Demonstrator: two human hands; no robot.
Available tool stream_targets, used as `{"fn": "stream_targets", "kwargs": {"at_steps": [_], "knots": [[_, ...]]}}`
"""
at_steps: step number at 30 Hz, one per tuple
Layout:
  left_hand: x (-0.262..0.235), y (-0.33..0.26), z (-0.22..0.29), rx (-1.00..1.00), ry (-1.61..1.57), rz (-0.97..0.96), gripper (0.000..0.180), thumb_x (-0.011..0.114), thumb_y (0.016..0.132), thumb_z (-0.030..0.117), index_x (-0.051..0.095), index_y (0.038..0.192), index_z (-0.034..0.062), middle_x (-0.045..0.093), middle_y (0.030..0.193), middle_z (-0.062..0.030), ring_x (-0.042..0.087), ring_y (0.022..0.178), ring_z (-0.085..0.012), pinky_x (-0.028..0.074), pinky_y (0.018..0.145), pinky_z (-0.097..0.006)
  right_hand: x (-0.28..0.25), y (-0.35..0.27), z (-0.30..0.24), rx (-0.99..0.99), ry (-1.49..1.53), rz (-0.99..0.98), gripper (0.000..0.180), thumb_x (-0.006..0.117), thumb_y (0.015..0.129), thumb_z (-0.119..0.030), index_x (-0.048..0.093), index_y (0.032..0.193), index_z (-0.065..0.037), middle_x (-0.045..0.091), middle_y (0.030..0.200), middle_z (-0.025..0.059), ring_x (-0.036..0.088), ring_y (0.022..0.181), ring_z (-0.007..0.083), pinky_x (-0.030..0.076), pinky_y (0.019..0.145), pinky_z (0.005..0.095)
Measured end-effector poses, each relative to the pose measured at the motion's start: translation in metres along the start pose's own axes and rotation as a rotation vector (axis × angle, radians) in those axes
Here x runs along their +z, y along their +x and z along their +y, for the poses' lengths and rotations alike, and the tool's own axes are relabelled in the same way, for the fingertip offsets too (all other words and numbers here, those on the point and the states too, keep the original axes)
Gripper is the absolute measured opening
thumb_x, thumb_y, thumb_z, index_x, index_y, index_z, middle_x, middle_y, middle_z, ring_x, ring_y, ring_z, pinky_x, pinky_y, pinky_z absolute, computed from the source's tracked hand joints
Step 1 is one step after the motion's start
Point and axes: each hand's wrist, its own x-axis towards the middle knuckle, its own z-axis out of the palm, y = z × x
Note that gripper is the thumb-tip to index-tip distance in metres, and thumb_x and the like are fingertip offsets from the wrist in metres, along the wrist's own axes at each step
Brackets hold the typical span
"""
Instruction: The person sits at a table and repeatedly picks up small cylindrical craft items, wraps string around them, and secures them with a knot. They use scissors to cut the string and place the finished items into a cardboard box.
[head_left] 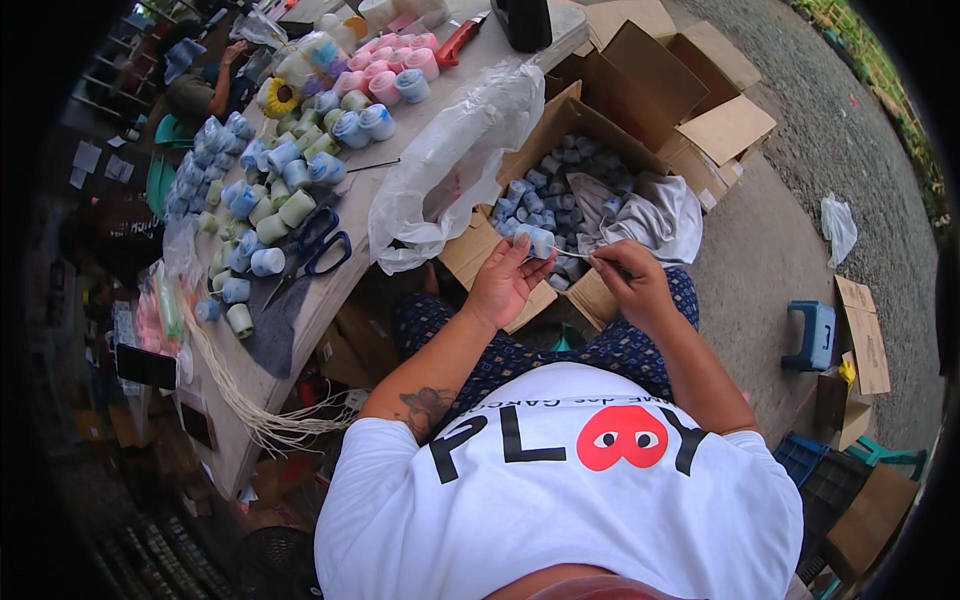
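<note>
Over an open cardboard box [475,255], my left hand [500,285] grips a small blue-and-white candle [534,241] between thumb and fingers. A thin white wick [572,253] runs from the candle's end to my right hand [634,285], whose fingers are pinched on it. Below and beyond my hands, the box holds many similar blue candles [545,200]. A pale grey cloth [660,215] drapes over the box's right side, close to my right hand.
On the table [345,235] to my left stand rows of blue, green and pink candles [385,70], blue-handled scissors [325,240], a bundle of white wicks [240,385] and a crumpled plastic bag [450,150]. More cardboard boxes [640,85] lie beyond. A blue stool [812,335] stands at right.
</note>
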Motion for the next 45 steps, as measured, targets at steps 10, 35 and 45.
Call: {"fn": "stream_targets", "kwargs": {"at_steps": [10, 35, 45], "knots": [[0.032, -0.001, -0.013, -0.015, 0.029, -0.035, 0.031, 0.052, 0.094, 0.02, 0.046, 0.122, 0.0078, 0.058, 0.107, -0.0074, 0.058, 0.098, -0.0166, 0.047, 0.09, -0.031, 0.007, -0.003, 0.012, 0.041, 0.016, 0.0, 0.013, 0.066, 0.079, -0.003, 0.064, 0.092, -0.003, 0.058, 0.081, 0.0073, 0.054, 0.066, 0.0162, 0.044, 0.061, 0.0268], [0.035, 0.053, 0.049, 0.476, 0.593, -0.014, 0.027, 0.049, 0.096, 0.019, 0.061, 0.112, 0.0014, 0.048, 0.127, -0.0128, 0.047, 0.116, -0.0191, 0.032, 0.101, -0.033, 0.015, 0.06, 0.028, 0.327, 0.335, -0.502, 0.03, 0.051, 0.095, -0.026, 0.057, 0.114, -0.003, 0.064, 0.102, 0.0094, 0.057, 0.097, 0.0145, 0.044, 0.084, 0.0281], [-0.146, 0.196, -0.038, 0.319, 1.854, 0.304, 0.055, 0.069, 0.078, 0.023, 0.047, 0.124, 0.0023, 0.055, 0.111, -0.0203, 0.054, 0.103, -0.0341, 0.043, 0.091, -0.041, -0.094, 0.043, 0.052, 0.401, 0.129, 0.197, 0.021, 0.05, 0.095, -0.017, 0.06, 0.097, 0.001, 0.061, 0.084, 0.004, 0.052, 0.073, 0.0088, 0.041, 0.067, 0.022]]}}
